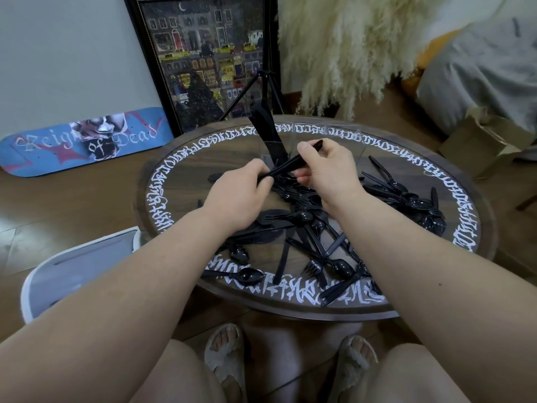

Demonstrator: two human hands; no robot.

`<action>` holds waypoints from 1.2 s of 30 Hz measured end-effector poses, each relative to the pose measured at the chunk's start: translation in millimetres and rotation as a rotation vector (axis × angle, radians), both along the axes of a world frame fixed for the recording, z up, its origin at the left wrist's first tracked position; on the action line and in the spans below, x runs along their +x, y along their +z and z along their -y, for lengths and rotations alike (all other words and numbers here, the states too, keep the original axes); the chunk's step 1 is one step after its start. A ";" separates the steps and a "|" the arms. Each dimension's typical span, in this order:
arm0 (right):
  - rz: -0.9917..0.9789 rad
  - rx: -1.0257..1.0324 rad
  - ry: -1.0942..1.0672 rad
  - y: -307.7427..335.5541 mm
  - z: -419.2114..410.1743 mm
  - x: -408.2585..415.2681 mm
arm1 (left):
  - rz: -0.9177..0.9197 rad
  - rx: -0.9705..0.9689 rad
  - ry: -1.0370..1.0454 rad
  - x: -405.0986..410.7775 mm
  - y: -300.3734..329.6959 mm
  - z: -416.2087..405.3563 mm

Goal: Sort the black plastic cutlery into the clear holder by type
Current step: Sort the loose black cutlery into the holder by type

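Black plastic forks, spoons and knives lie in a loose heap (316,228) across the round table (162,181). A small bundle of black cutlery (287,165) is held above the heap between both hands. My left hand (235,196) grips its lower end. My right hand (325,167) pinches the upper end, with the handles sticking out past the thumb. The clear holder (325,141) stands at the far side of the table. Several black knives (267,132) stand upright in its left compartment.
The table has a white lettered band round its edge. A blue skateboard deck (84,141) and a framed picture (209,56) lean on the wall behind. A black tripod (261,82), pampas grass (343,48), a cardboard box (485,141) and a white stool (78,263) surround the table.
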State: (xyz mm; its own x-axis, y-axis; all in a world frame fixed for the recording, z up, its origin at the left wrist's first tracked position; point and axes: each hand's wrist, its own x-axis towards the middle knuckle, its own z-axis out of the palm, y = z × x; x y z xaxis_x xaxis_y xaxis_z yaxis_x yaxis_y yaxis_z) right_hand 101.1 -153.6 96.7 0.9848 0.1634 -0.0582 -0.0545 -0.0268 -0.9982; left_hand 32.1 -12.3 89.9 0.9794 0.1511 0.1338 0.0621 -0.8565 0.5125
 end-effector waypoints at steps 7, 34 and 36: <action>-0.231 0.297 0.129 5.8 -11.7 -3.3 | -0.024 -0.026 -0.009 9.4 0.1 2.5; 0.520 -0.631 0.281 17.3 -56.9 120.8 | -0.173 0.310 -0.105 110.8 -37.7 -61.3; 0.483 -0.640 0.274 7.7 -62.1 123.5 | -0.165 0.279 -0.117 110.9 -40.1 -62.2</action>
